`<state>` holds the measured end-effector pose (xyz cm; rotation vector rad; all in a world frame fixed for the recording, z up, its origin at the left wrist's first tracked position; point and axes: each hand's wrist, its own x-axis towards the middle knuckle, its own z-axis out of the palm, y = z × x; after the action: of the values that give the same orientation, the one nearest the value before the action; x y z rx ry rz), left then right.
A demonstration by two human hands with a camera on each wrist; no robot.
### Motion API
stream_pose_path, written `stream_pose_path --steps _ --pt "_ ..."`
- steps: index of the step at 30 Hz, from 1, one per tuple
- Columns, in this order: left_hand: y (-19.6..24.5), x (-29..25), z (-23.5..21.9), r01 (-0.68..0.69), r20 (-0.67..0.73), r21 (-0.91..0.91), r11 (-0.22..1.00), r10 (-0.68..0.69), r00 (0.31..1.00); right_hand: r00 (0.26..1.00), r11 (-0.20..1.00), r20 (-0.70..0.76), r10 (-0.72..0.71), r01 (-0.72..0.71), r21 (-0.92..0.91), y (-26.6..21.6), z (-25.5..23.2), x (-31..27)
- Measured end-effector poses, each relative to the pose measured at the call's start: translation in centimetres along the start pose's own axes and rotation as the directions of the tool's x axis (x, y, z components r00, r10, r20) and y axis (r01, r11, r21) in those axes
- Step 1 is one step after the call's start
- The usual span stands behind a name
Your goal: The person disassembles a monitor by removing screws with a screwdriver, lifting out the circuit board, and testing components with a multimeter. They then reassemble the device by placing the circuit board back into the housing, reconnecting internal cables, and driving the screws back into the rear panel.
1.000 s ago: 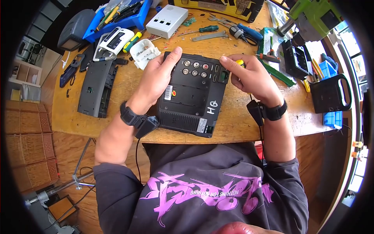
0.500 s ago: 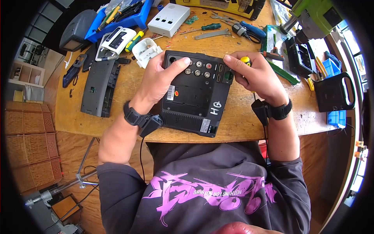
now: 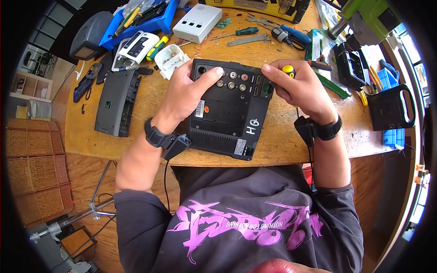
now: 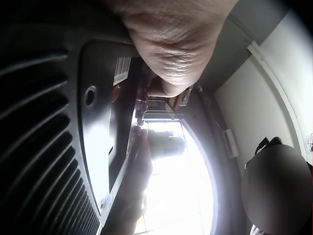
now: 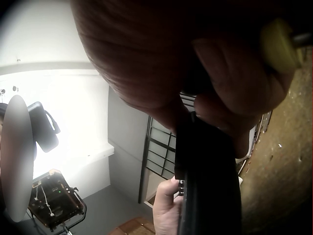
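Both hands hold a small black monitor (image 3: 223, 109), its back facing up, with round sockets along the far side and "HQ" written in white. My left hand (image 3: 184, 93) grips the far left corner, its thumb lying over the sockets. At the opposite corner my right hand (image 3: 300, 88) pinches the edge between thumb and fingers. A screwdriver (image 3: 288, 69) with a yellow end is tucked in that same hand; its yellow part (image 5: 279, 46) and metal shaft show in the right wrist view. The vented back (image 4: 44, 132) fills the left side of the left wrist view.
Left of the monitor lies a black plastic housing (image 3: 114, 102). Beyond are a white container with small parts (image 3: 170, 59), a white box (image 3: 197, 22), a green screwdriver (image 3: 246, 31) and a blue tool tray (image 3: 107, 40). A green drill (image 3: 371, 22) and black case (image 3: 389, 109) stand right.
The left thumb has moved right across the monitor's back, onto the sockets. The head view has shifted slightly. In the last half second hardly anything has moved.
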<state>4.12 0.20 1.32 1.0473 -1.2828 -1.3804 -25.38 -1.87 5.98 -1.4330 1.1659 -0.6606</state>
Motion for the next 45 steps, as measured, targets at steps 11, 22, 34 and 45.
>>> stream_pose_path --steps 11,22,34,45 --pt "-0.2 0.2 0.1 0.018 -0.009 0.009 1.000 -0.018 1.000 1.000 1.000 -0.017 0.016 -0.017 -0.012 0.5 -0.1 0.4" --pt "-0.6 0.7 0.4 0.031 -0.002 0.063 0.998 -0.031 1.000 0.995 0.995 -0.066 0.071 -0.075 -0.059 1.2 -0.3 1.0" --pt "-2.2 -0.4 0.4 -0.257 0.092 0.782 0.567 0.302 0.949 0.980 0.965 -0.117 0.159 -0.180 -0.192 2.9 -0.5 2.8" --pt "-3.8 -0.2 0.6 -0.445 0.274 0.708 0.548 0.368 0.888 0.961 0.915 -0.265 -0.079 -0.035 -0.401 2.8 0.2 2.7"
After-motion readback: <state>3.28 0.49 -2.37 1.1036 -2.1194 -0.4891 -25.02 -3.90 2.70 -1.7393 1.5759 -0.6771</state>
